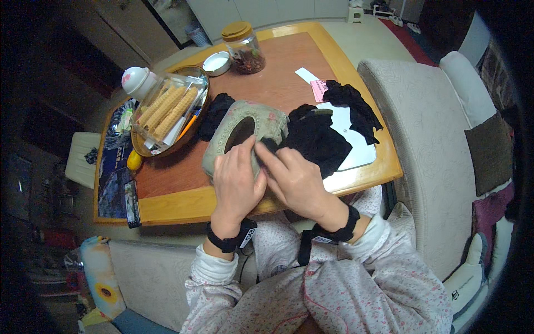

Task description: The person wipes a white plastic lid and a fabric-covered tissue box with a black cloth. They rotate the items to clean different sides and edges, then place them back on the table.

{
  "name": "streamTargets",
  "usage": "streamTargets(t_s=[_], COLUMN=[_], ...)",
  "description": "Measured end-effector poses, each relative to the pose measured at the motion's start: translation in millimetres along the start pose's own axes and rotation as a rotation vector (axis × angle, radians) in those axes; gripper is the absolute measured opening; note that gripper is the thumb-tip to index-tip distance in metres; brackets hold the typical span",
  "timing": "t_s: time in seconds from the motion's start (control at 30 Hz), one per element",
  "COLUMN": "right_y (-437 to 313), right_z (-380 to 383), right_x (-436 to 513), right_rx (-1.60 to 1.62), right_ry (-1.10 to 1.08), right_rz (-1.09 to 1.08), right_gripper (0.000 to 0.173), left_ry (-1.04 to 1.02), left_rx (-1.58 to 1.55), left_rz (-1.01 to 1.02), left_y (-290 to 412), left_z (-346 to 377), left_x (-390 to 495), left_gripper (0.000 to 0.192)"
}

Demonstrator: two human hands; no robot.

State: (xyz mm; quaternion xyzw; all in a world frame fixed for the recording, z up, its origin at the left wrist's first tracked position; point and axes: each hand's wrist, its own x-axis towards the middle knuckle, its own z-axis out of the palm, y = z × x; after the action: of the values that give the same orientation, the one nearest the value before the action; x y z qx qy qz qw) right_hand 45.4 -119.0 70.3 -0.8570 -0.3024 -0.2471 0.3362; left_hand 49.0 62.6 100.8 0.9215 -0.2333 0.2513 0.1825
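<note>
A pale green, floral fabric tissue box cover [267, 112] with an oval beaded-looking opening sits on the table in front of me. My left hand [238, 177] grips its near side, fingers reaching to the rim of the opening. Against it, my right hand [292, 177] pinches the near right side of the cover; its fingertips are partly hidden. A bit of dark cloth [269, 144] shows just beyond my right fingers. To the right lies a crumpled black cloth [315, 140], and another black cloth [215, 119] is behind the cover's left side.
On the left stands a basket [183, 146] with a clear pack of wafer rolls [169, 110]. Beyond are a white ashtray [217, 63] and a lidded jar [247, 50]. A white board [361, 155], black lace cloth [354, 104] and pink card [318, 90] lie right. A phone [132, 204] rests at the near-left edge.
</note>
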Motion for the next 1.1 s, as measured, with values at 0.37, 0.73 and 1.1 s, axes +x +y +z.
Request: streamTargets(t_s=[0.37,0.73,1.1], right_y=[16,17,110], right_z=[-11,-19,27], right_x=[43,61,79], right_rx=[0.039,0.051,0.073], right_ry=[-0.083,0.08,0.311], right_rz=[0.053,0.102,0.238], right_gripper=[0.048,0.043,0.026], left_ry=[0.021,0.01,0.041], left_rx=[0.054,0.051,0.031], left_rz=[-0.023,-0.034,-0.035], left_y=[5,5,8], left_z=[3,4,7], left_x=[0,3,5], left_gripper=[0.102,0.103,0.101])
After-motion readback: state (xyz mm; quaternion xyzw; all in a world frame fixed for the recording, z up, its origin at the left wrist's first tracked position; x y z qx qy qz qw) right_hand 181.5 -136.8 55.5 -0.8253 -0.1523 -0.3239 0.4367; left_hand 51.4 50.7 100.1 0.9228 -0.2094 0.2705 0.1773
